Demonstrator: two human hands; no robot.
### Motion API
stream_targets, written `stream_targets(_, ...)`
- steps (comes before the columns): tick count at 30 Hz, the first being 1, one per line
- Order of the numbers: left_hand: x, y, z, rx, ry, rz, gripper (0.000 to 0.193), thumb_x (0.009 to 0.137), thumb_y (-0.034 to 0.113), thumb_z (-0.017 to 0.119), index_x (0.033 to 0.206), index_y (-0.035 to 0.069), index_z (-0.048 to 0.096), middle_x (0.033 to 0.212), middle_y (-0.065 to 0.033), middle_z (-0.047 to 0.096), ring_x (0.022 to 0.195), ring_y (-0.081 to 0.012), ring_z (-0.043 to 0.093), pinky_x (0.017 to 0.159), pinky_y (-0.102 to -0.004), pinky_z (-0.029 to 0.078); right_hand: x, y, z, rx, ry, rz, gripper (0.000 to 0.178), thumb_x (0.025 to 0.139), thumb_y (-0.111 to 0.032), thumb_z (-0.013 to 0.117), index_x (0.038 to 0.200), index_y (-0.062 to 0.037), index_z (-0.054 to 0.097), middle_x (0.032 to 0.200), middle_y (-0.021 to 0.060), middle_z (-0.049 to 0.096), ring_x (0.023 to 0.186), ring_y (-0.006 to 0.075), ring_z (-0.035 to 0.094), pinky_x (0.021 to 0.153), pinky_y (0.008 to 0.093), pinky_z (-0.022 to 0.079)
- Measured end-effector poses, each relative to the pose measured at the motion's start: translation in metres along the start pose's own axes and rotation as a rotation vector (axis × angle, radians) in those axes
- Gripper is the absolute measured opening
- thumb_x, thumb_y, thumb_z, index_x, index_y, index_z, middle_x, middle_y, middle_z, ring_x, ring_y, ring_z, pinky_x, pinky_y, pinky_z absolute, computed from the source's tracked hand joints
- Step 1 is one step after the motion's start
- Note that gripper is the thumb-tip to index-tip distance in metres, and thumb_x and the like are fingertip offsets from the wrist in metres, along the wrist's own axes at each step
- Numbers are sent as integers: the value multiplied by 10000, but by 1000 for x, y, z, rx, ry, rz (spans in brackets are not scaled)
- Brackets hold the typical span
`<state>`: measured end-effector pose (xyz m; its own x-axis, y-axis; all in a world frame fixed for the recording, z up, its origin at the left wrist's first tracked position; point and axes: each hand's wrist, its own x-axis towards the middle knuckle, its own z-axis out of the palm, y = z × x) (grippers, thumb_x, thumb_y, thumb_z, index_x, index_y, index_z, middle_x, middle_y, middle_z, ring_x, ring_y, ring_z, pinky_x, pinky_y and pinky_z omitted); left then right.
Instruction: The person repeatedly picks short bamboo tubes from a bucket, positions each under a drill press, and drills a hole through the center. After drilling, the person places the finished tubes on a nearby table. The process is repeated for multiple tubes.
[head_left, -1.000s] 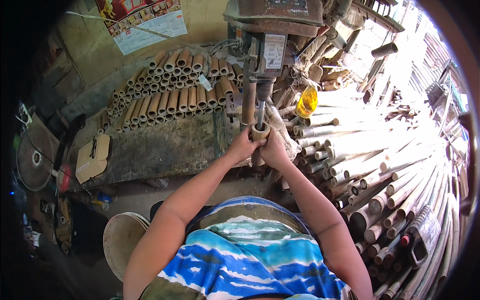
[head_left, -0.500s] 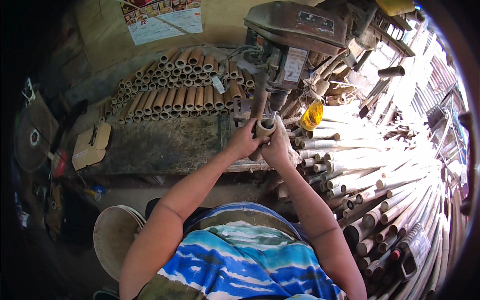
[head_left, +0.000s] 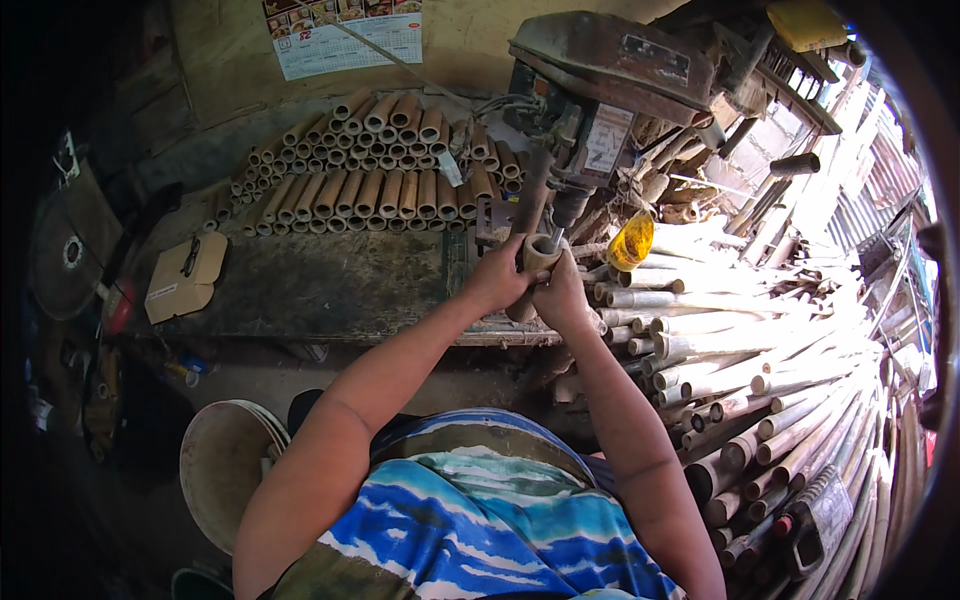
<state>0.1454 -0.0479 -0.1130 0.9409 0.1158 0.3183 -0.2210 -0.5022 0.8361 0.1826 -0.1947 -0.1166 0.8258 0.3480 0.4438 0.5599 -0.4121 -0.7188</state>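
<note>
Both of my hands are wrapped round one short bamboo tube (head_left: 541, 251), its open end tilted up toward me. My left hand (head_left: 500, 276) grips it from the left side and my right hand (head_left: 562, 298) from the right, the two meeting below the rim. Just above stands a drill press (head_left: 605, 75). Its metal bit (head_left: 558, 236) comes down at the right edge of the tube's mouth; whether it touches the wall I cannot tell. My fingers hide the tube's lower part.
Cut bamboo tubes (head_left: 375, 195) are stacked at the back of the workbench (head_left: 330, 275). A cardboard piece (head_left: 187, 278) lies at its left. Long bamboo poles (head_left: 730, 345) fill the right side, below a yellow container (head_left: 631, 242). A fan (head_left: 72, 250) stands far left, a pale bucket (head_left: 215, 470) near my left elbow.
The view has shifted slightly, so the bench and drill press sit further right. My hands still hold the tube, whose mouth now lies a little left of the bit instead of around it.
</note>
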Motion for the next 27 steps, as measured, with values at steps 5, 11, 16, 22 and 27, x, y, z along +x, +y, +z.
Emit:
stream_targets(5,6,-3,4,14,-17,15,622,842,235,817,1385,108,540,1189,-157,706,994,-267,697,854,-388,532,2,9,-1,-3,5,-4,482,831,-22,560,1304,-7,470,1161,273,645,1130,452,613,949,489,479)
stream_targets(11,12,-6,11,19,-18,54,655,846,255,823,1404,92,521,1178,-162,708,965,-237,692,836,-376,535,0,15,-4,-31,22,-4,380,868,-94,581,1216,-4,457,1046,316,663,1021,519,624,853,578,487)
stream_targets(16,12,-5,13,99,-20,115,684,846,263,822,1414,58,502,1156,-179,707,935,-262,697,820,-374,536,0,23,-5,-35,39,-21,410,853,-94,601,1227,-4,458,1046,314,665,1028,512,629,860,568,493)
stream_targets(22,10,12,9,101,-42,138,726,841,294,823,1424,22,488,962,-190,711,780,-268,674,710,-391,516,-4,19,-12,-30,23,13,545,818,-69,622,1324,11,438,1130,295,667,1098,481,627,908,528,505)
stream_targets(27,6,30,4,125,-76,26,688,803,302,829,1365,41,533,1146,-229,696,1070,-418,662,891,-476,523,-5,13,-18,-30,17,52,656,807,-63,634,1415,12,398,1214,280,651,1172,453,608,969,491,494)
